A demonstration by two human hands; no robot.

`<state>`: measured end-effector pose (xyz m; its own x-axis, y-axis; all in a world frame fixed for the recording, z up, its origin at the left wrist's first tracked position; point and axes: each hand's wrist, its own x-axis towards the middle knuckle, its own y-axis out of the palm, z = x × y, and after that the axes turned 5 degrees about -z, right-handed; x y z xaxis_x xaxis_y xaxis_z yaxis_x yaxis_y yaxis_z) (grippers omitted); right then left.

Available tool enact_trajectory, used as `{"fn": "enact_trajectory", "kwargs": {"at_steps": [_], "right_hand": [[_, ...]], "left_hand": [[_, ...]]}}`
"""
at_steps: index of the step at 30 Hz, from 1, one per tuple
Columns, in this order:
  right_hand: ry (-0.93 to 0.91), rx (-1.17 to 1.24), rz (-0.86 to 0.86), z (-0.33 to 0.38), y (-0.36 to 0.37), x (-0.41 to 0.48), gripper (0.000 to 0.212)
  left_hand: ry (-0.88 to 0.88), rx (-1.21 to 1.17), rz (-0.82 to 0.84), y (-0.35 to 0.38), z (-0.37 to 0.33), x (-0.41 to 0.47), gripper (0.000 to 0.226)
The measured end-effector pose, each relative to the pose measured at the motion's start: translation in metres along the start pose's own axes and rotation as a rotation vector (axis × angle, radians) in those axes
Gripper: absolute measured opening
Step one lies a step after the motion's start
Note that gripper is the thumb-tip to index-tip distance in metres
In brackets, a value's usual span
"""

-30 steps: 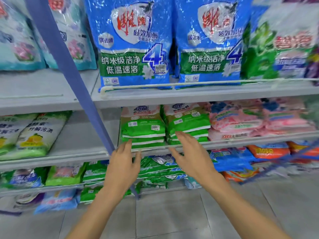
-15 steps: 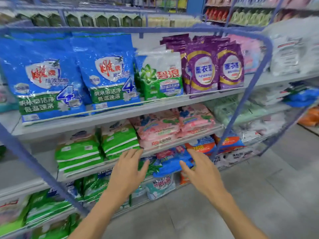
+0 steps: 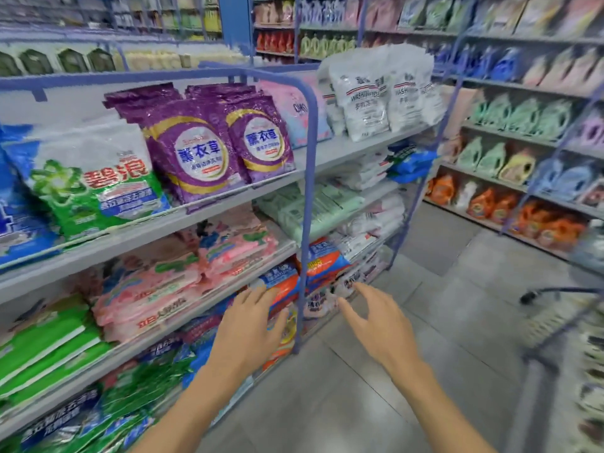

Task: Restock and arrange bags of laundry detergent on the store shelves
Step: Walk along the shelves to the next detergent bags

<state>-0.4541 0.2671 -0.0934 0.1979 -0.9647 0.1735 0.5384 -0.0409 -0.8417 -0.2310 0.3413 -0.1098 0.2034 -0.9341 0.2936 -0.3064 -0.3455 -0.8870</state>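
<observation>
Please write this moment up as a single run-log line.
left hand: open, empty | right hand: open, empty | purple bags: upright, top shelf | pink bags: stacked flat below

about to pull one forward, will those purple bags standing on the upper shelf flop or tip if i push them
The purple bags lean back in a packed row, so one would probably tip rather than slide. Their crinkled, glossy film suggests they are soft and a bit slippery. They look full, so likely heavy.
</observation>
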Motion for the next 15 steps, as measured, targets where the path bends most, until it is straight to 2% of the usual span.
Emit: {"fn": "enact_trajectory", "kwargs": {"at_steps": [3,6,11,15], "right_hand": [[0.034,0.007,-0.012,-0.031,-0.006,0.030,0.042],[0.048,-0.014,-0.039,-0.059,-0.012,0.072,0.049],[0.092,-0.023,-0.049,-0.102,-0.025,0.148,0.055],[0.110,-0.051,-0.031,-0.134,-0.032,0.203,0.055]], "left_hand": [[0.042,0.028,0.037,0.026,-0.023,0.041,0.059],[0.093,0.032,0.032,0.052,-0.040,0.089,0.062],[0.079,-0.006,0.062,0.094,-0.067,0.172,0.051],[0.064,-0.029,0.082,0.129,-0.090,0.231,0.051]]}}
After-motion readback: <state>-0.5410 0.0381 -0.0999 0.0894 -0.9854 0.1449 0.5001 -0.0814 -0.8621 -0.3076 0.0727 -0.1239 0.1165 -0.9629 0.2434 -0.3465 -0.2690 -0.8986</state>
